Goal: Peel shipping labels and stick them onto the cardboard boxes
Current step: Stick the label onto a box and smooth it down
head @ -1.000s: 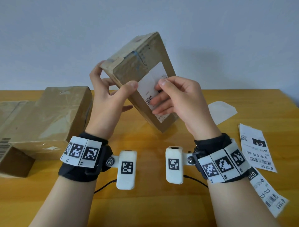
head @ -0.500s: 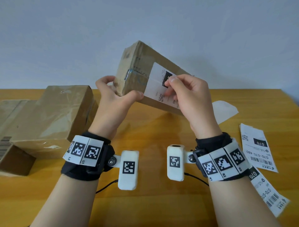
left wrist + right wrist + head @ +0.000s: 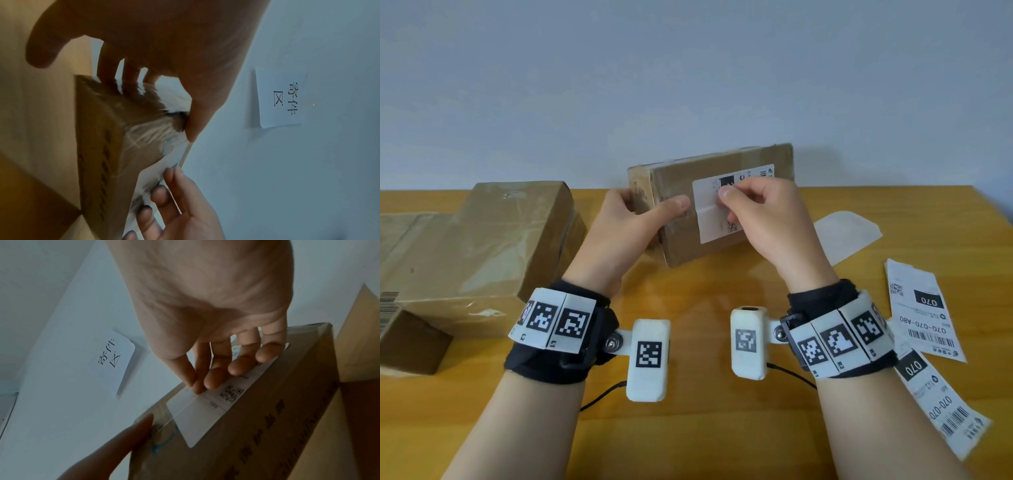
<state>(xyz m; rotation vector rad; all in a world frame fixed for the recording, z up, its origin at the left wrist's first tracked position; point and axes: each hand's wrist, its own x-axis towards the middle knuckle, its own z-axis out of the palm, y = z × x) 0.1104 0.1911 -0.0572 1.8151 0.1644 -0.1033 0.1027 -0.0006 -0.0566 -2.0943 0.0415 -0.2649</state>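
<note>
Small brown cardboard box point(image 3: 722, 219) sits above the yellow wooden table point(image 3: 705, 428), tilted, one long face turned toward the person; whether its lower edge touches the table I cannot tell. A white rectangular shipping label point(image 3: 717, 219) lies across that face, wrapping over the upper edge of the box.

Left hand point(image 3: 626, 233) grips the left end of the box: thumb laid along the front face just left of the label, fingers curled round the end face. In the left wrist view those fingers point(image 3: 123, 71) press on the taped end of the box point(image 3: 107, 146).

Right hand point(image 3: 767, 219) is on the label. Fingers bent, tips bunched and narrow; in the right wrist view thumb and fingertips point(image 3: 211, 379) press the label point(image 3: 203, 410) against the box point(image 3: 257, 426) near its printed code. Whether any edge of the label is lifted, I cannot tell.

Left of the box, on the table: a larger tan cardboard box wrapped in clear tape point(image 3: 482, 246), with more cardboard beyond it. Right of the box: a pale, blank backing sheet point(image 3: 849, 236), and further right two white printed labels marked 070 point(image 3: 917, 308), overlapping at the table's near right. Behind the box, a plain pale wall; wrist views show a white paper sign with black characters point(image 3: 112, 361) stuck to it.
</note>
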